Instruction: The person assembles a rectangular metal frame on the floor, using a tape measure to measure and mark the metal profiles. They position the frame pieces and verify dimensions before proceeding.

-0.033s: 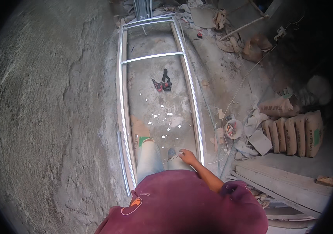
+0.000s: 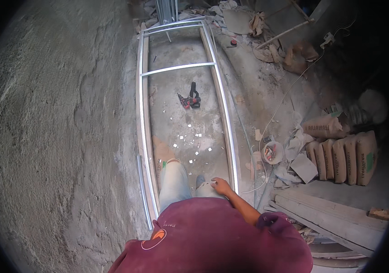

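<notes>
My right hand [image 2: 221, 185] rests on my right leg [image 2: 206, 192] near the knee. Its fingers are loosely bent, a little apart, and I see nothing held in them. My left hand is out of sight. Around my legs lies a long frame of shiny metal channels [image 2: 178, 68], with a crossbar towards its far end. Inside it, a red and black cordless drill [image 2: 186, 101] lies on the floor beside a black strap [image 2: 194, 90]. Small white square pieces [image 2: 197, 135] are scattered between the drill and my knees.
A rough grey wall [image 2: 53, 136] rises at the left. To the right stand a round tub [image 2: 273, 153] of small items and several brown paper sacks [image 2: 342, 157]. A pale cable [image 2: 285, 93] crosses the floor. Near me at the right are long boards [image 2: 326, 218]; debris lies farther back.
My right hand has shifted slightly on the leg. My left knee has moved a little and covers more of the green patch on the floor.
</notes>
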A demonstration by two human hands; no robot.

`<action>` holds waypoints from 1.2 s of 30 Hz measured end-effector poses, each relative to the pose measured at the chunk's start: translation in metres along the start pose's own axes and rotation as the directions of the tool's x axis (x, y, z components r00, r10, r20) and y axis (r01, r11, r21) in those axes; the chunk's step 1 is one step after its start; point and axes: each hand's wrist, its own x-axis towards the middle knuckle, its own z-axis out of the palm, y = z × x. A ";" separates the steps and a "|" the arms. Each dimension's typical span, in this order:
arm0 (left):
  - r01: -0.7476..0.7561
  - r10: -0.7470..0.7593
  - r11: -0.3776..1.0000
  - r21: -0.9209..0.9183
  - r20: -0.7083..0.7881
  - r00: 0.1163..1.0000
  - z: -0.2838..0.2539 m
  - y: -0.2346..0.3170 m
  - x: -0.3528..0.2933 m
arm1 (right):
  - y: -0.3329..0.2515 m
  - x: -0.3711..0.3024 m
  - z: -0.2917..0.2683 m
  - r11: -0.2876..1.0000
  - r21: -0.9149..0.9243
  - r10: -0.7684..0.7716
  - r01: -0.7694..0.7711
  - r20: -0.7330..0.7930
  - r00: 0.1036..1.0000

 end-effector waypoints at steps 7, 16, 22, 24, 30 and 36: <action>0.069 -0.066 0.996 -0.059 0.050 0.997 0.010 0.179 0.135 | 0.126 0.085 -0.039 0.940 -0.056 0.339 -0.336 0.085 0.937; 0.016 -0.003 0.997 -0.081 0.156 0.988 0.025 0.515 0.361 | -0.046 0.255 -0.101 0.345 0.840 0.779 -0.419 -0.008 0.626; -0.215 0.219 0.967 -0.133 0.019 0.975 -0.001 0.719 0.444 | -0.252 0.354 -0.223 0.667 0.739 0.288 -0.092 -0.142 0.947; -0.219 0.219 0.967 -0.133 -0.018 0.976 -0.014 0.750 0.459 | -0.255 0.365 -0.268 0.518 0.848 0.396 -0.114 -0.120 0.910; -0.205 0.199 0.964 -0.172 -0.053 0.979 0.022 0.817 0.475 | -0.177 0.388 -0.380 0.114 0.991 0.685 0.066 -0.127 0.717; -0.239 0.219 0.970 0.039 0.273 0.937 0.188 0.864 0.404 | -0.100 0.512 -0.464 -0.060 0.875 0.857 0.480 -0.201 0.474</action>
